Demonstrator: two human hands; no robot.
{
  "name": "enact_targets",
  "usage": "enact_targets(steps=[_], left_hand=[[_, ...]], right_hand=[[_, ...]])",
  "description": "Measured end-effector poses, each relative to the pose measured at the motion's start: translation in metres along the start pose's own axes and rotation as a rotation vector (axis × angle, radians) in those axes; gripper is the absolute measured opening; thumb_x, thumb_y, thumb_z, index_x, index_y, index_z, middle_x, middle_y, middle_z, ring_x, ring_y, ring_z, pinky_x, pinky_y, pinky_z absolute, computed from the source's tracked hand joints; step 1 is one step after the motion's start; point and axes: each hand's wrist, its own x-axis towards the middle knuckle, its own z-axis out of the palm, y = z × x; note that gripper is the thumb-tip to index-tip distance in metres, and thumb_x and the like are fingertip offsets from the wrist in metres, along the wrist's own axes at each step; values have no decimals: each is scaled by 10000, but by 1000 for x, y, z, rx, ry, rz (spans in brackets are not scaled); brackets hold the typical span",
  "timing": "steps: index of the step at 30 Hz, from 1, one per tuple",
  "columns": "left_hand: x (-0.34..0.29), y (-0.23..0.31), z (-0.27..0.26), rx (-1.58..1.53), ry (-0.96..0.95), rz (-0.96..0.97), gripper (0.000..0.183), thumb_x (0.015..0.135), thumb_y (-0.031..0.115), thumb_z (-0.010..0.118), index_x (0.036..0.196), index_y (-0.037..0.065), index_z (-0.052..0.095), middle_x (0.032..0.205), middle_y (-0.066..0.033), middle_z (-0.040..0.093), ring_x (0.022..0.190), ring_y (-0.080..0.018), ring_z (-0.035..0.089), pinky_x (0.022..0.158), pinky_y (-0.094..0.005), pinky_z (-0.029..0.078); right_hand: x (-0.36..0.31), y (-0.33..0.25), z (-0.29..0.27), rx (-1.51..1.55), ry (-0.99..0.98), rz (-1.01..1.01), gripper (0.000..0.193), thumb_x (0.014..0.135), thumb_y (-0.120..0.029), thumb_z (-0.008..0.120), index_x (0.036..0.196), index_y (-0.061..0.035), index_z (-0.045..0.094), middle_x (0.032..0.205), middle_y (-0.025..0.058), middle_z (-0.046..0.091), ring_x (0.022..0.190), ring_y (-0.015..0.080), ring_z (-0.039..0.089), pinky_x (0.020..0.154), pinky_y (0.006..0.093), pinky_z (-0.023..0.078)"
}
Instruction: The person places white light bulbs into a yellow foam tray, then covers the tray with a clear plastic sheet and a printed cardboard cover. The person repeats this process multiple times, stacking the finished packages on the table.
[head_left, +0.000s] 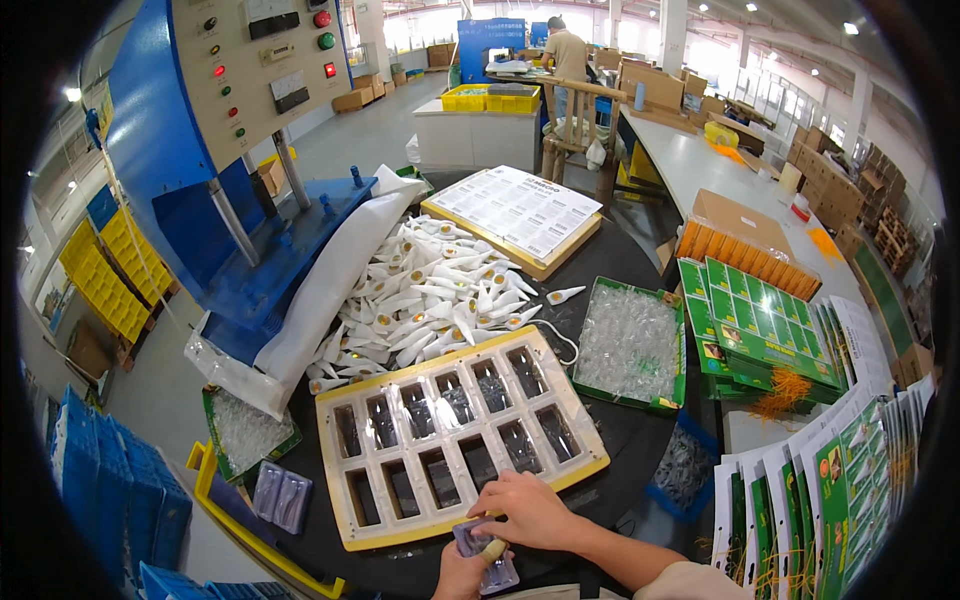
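Blister shell (488, 562), clear, thin and judged light and flexible, is pinched at its edges by left hand (462, 575) and right hand (528, 510), both grips clamped on it, low centre of frame.

Place: factory packing floor.
Evidence: blue press machine (215, 150), yellow crates (490, 98), stacked cartons (835, 190), green printed cards (760, 320).

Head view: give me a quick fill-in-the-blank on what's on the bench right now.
1. The tray with rectangular pockets has a ____ rim.
2. Both hands, left hand and right hand, hold a clear ____ shell at the bench's near edge.
3. The heap of white parts lies ____ the tray, farther from the person.
4. The stacked printed cards at right are mostly ____.

Missing: yellow; plastic; beyond; green
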Motion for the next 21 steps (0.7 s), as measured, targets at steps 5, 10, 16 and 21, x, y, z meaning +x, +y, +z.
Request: enact_targets(steps=[5,10,16,21], left_hand=[[-2,7,-13,-134,-116,135,318,854,111,757,1134,21,637,929,-36,672,792,-153,657,726,-286,531],[-4,18,-4,-36,32,132,287,862,97,759,1106,15,633,933,-64,681,816,-173,675,731,-324,560],[10,6,-2,-71,150,129,251,861,-51,707,1087,6,613,958,-87,682,817,-180,697,716,-332,585],[-13,12,-10,-154,18,99,311,870,201,782,1078,14,644,886,-74,690,788,-198,682,744,-352,570]], right_hand=[[2,-11,8,24,201,-36,290,829,-344,774,1022,-130,750,941,24,659,964,257,579,814,389,462],[-1,-8,3,145,295,-31,287,812,-298,796,1022,-108,745,930,31,661,897,272,588,796,385,481],[-2,-22,14,-96,355,-35,169,761,-198,813,894,-112,753,889,29,666,866,270,591,743,389,477],[56,31,8,-227,560,30,125,755,-144,789,851,-92,727,921,62,680,866,296,597,752,409,473]])
